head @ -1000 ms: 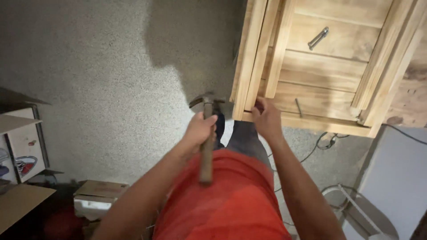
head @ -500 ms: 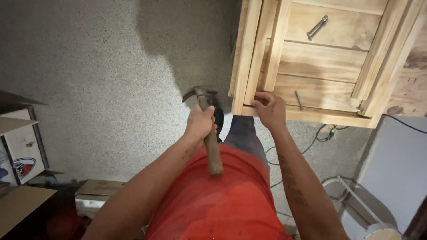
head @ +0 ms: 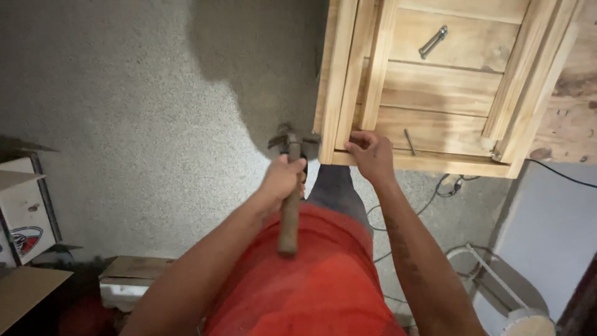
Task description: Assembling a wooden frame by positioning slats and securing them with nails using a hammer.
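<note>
My left hand (head: 283,177) grips the wooden handle of a claw hammer (head: 289,205); its metal head sits against the near left corner of a pale wooden cabinet frame (head: 339,74). My right hand (head: 371,155) rests on the frame's near edge, fingers curled over the board beside that corner. A metal handle (head: 433,41) lies on the cabinet's upper panel and a long nail (head: 410,142) rests on the lower board by my right hand.
Speckled grey floor (head: 137,112) spreads to the left. A cardboard box (head: 25,211) stands at the far left, a low wooden block (head: 134,270) near my feet. A black cable (head: 444,186) trails under the cabinet; a white stool frame (head: 497,286) sits at lower right.
The hammer head has come up against the frame's corner, and my right hand has stayed on the near edge. The view has shifted slightly down the cabinet.
</note>
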